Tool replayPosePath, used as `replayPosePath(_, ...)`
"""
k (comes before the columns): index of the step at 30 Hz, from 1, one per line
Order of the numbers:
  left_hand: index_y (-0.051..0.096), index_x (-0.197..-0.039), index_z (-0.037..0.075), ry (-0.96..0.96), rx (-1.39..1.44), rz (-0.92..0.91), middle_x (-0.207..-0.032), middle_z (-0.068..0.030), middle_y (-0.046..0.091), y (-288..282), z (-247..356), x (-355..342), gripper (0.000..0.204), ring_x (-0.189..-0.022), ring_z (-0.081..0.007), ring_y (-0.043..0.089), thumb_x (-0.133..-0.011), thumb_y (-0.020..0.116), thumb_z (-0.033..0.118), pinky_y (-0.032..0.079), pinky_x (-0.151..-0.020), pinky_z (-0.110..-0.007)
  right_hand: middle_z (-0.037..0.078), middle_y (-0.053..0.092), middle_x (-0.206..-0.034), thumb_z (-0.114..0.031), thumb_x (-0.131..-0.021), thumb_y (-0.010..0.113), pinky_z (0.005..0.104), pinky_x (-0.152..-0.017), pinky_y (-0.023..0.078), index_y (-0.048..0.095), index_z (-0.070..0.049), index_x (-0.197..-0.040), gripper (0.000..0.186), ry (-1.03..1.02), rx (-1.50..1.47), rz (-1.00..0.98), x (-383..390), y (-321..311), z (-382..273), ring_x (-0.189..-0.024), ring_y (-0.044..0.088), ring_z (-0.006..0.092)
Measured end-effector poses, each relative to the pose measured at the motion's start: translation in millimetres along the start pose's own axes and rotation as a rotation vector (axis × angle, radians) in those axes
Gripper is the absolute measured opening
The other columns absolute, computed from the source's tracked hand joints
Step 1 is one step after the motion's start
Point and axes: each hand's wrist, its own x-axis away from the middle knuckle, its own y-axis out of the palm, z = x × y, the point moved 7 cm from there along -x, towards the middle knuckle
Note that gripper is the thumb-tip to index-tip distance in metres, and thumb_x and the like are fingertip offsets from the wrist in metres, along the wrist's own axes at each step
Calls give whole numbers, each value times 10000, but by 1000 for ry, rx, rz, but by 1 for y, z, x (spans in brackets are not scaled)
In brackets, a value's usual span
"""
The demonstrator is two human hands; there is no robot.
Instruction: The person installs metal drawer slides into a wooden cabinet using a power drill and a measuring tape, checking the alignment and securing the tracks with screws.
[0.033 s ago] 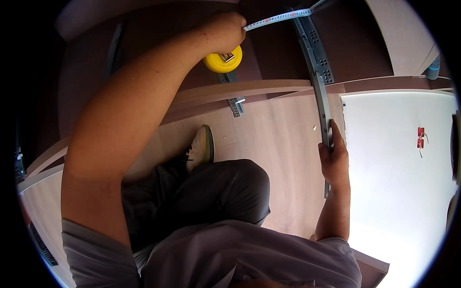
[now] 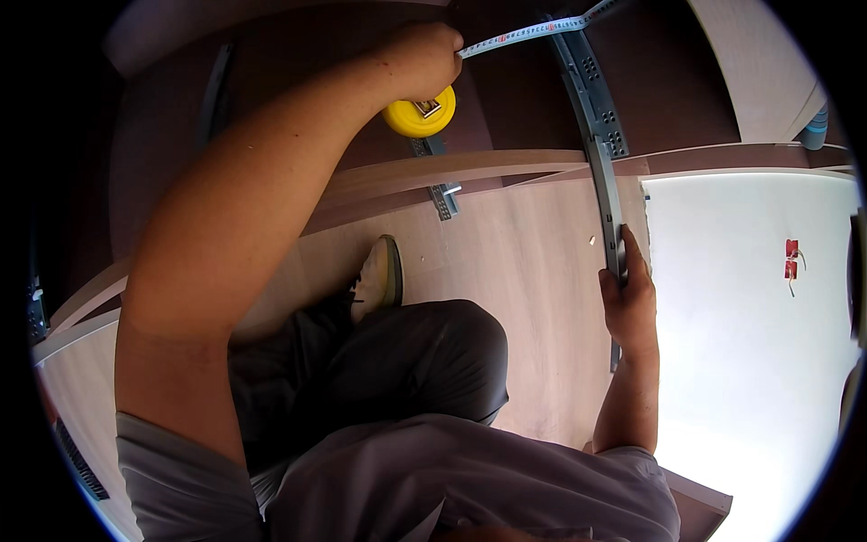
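My left hand (image 2: 424, 59) is closed around a yellow tape measure (image 2: 432, 113) inside the dark cabinet. The white tape blade (image 2: 528, 32) runs from beside my fist to the right, passing the far end of a grey metal drawer slide (image 2: 587, 81). That slide is mounted in the cabinet, and its long rail (image 2: 603, 185) is pulled out toward me over the front edge. My right hand (image 2: 630, 307) grips the rail near its front, with fingers along its side; the rail's tip shows below the hand.
A second drawer slide (image 2: 442, 200) juts past the wooden cabinet edge (image 2: 506, 165) in the middle. Another rail (image 2: 215, 90) lies at the left. Red electrical connectors with wires (image 2: 792, 260) stick out of the bright white surface on the right. My shoe (image 2: 379, 275) rests on the wood-look floor.
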Motion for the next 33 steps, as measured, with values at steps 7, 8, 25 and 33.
replayPosePath(7,742,-1079,29,0,-31,5,-952,-184,743,-2,2,2,237,-855,-339,734,-970,581,164,584,-792,-447,215,656,-1115,-4,-891,685,393,-796,547,414,-51,-1554,718,83,-22,-36,0,2,0,-881,668,326)
replayPosePath(8,742,-1077,29,-5,-37,0,-953,-184,743,-2,3,4,235,-856,-339,734,-970,582,164,584,-793,-446,219,652,-1153,-9,-889,691,394,-818,551,411,-50,-1555,724,119,-20,-61,0,1,-2,-921,674,335)
replayPosePath(25,704,-1135,22,-272,352,15,-893,-103,688,-68,-30,56,270,-719,-189,678,-1031,583,239,550,-624,-340,190,571,-1423,-44,-796,795,440,-1050,511,581,-23,-1370,613,-134,-252,140,107,-44,-37,-1291,580,396)
replayPosePath(33,658,-1178,54,-401,1058,86,-954,-66,695,-91,-15,262,267,-829,-145,658,-1012,646,263,557,-708,-318,163,606,-1383,-104,-815,785,432,-1036,517,621,-42,-1310,526,-301,-499,86,148,-8,-81,-1252,602,380)
